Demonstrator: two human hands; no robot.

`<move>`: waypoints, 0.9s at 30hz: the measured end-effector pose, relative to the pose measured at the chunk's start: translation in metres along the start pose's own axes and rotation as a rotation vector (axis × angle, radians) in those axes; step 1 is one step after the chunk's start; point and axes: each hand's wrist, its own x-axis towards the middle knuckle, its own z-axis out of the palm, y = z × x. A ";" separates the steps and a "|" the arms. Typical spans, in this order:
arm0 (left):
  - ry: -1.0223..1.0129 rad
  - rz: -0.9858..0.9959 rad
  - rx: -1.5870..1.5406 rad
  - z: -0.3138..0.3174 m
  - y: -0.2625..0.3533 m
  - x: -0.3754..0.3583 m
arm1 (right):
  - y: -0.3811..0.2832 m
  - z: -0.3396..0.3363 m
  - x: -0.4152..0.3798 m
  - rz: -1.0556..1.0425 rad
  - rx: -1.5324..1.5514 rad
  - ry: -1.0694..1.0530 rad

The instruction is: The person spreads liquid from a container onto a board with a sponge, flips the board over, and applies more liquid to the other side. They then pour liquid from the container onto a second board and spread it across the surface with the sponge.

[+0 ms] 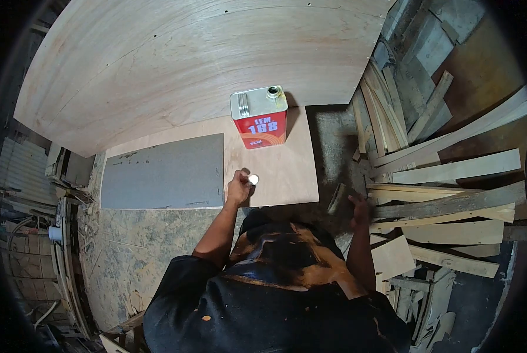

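My left hand [238, 187] is closed, its fingers pinching a small round white cap [253, 179] over the pale plywood sheet [281, 182]. Behind it on the plywood stands a red and silver metal can [261, 120] marked "LEM 168", its spout uncapped. To the left, a grey rectangular sheet [163, 173] lies flat on the plywood. My right hand [360, 210] is off the plywood's right edge, low and in shade. Its fingers look apart with nothing in them. A short dark wood piece [336, 198] is near its fingertips.
A large plywood panel [204, 59] stands upright behind the can. Wooden strips and offcuts [457, 170] are heaped along my right side. A dusty floor [140, 247] stretches out at the left, with frames and a blue-white pipe piece [55, 233] beyond it.
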 end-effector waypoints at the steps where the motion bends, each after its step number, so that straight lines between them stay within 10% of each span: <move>1: -0.070 0.011 -0.093 0.006 -0.007 0.005 | -0.001 -0.001 0.001 -0.008 -0.058 0.014; 27: -0.293 0.106 0.020 0.051 0.000 0.031 | 0.007 -0.016 0.003 -0.015 0.044 0.102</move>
